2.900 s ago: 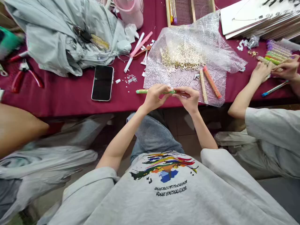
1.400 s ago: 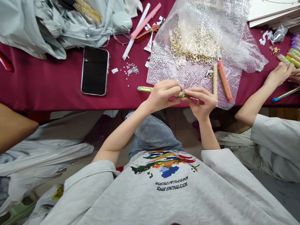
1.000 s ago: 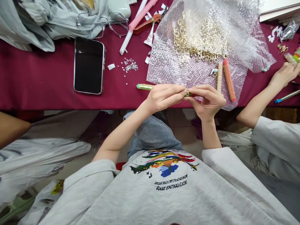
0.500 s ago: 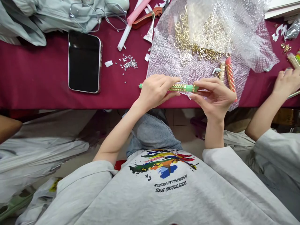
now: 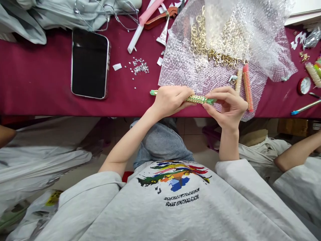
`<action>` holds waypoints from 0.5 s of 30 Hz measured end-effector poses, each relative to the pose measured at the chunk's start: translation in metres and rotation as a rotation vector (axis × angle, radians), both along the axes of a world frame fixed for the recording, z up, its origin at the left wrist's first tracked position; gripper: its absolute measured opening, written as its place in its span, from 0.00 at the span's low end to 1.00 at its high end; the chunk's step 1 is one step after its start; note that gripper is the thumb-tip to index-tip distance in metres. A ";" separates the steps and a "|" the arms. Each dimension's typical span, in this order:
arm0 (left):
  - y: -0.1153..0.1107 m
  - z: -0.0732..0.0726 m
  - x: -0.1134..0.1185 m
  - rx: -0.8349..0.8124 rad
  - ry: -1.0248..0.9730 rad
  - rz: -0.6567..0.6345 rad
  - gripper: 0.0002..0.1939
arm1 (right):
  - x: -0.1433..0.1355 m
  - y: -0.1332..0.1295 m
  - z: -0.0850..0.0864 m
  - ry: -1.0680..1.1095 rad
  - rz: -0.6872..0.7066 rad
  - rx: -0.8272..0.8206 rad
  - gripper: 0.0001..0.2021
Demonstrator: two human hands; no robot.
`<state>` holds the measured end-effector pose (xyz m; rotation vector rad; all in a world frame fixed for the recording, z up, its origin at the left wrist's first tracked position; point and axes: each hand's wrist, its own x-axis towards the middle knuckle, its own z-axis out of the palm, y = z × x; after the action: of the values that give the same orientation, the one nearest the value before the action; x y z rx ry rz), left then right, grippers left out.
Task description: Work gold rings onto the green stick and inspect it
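Left hand, right hand hold one green stick; one phone.

We see a green stick patterned with gold links, over a counter draped in plain burgundy. Our rings gleam gold on silvery, pink-tinged bubble wrap, where a coral stick wears close gold stripes. We note a black phone edged silvery white, faded blue jeans, and a pale grey T-shirt splashed red, yellow, orange, green and blue, with black lettering.
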<state>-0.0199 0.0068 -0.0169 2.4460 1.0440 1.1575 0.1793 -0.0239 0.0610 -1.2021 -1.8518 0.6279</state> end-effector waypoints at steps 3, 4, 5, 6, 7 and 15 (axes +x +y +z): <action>0.002 -0.002 0.000 0.042 0.040 -0.005 0.24 | 0.004 0.001 -0.001 -0.030 0.026 0.017 0.06; 0.003 -0.002 0.000 0.058 0.056 -0.005 0.24 | 0.005 0.002 -0.001 -0.038 0.036 0.019 0.05; 0.004 -0.002 0.000 0.076 0.068 -0.005 0.25 | 0.007 0.002 -0.001 -0.041 0.046 0.023 0.05; 0.004 -0.001 0.000 0.096 0.078 -0.004 0.25 | 0.007 0.001 0.000 -0.044 0.055 0.028 0.05; 0.003 0.001 0.000 0.115 0.089 -0.001 0.26 | 0.008 0.000 0.001 -0.048 0.064 0.036 0.05; -0.038 0.034 -0.008 0.195 0.221 -0.006 0.18 | 0.013 -0.047 0.007 -0.002 -0.071 0.074 0.06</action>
<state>-0.0278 -0.0314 0.0167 2.7798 1.0234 1.0493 0.1918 -0.0711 0.0680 -1.2150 -1.8096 0.5147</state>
